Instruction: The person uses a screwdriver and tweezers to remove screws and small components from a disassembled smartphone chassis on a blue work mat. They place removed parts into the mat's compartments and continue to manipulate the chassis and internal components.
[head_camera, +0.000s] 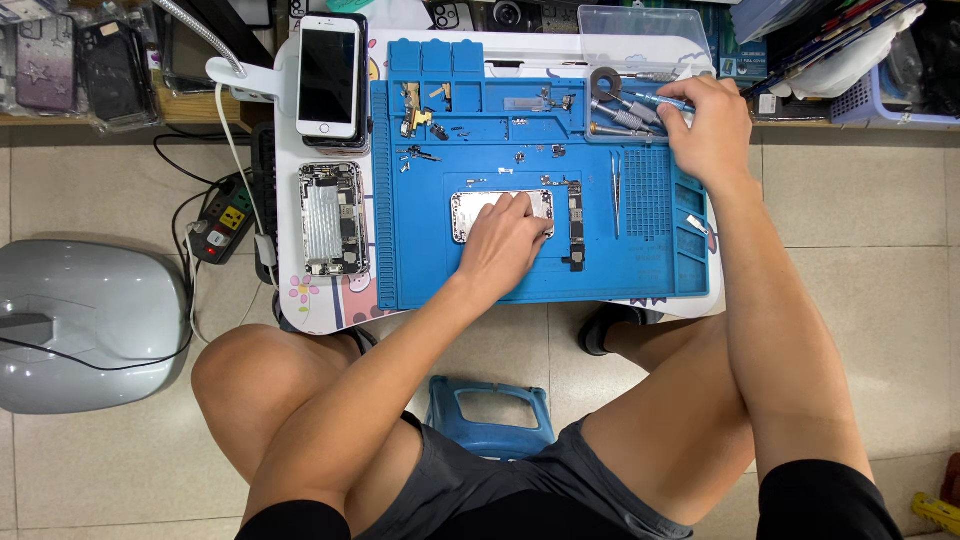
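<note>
Phone repair stall — blue repair mat (640, 275), opened phones (333, 218), screwdriver tray (640, 75).

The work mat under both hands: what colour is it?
Blue, seen in the head view: work mat.

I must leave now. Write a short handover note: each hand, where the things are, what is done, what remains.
Left hand: flat on the opened phone shell at the middle of the blue mat.
Right hand: fingers on a blue-handled screwdriver in the clear tool tray.
Logic board lies right of the shell; tweezers further right.
Done: shell opened, small parts laid on the mat's upper part.
Left: second opened phone and intact white phone wait beside the mat.
</note>
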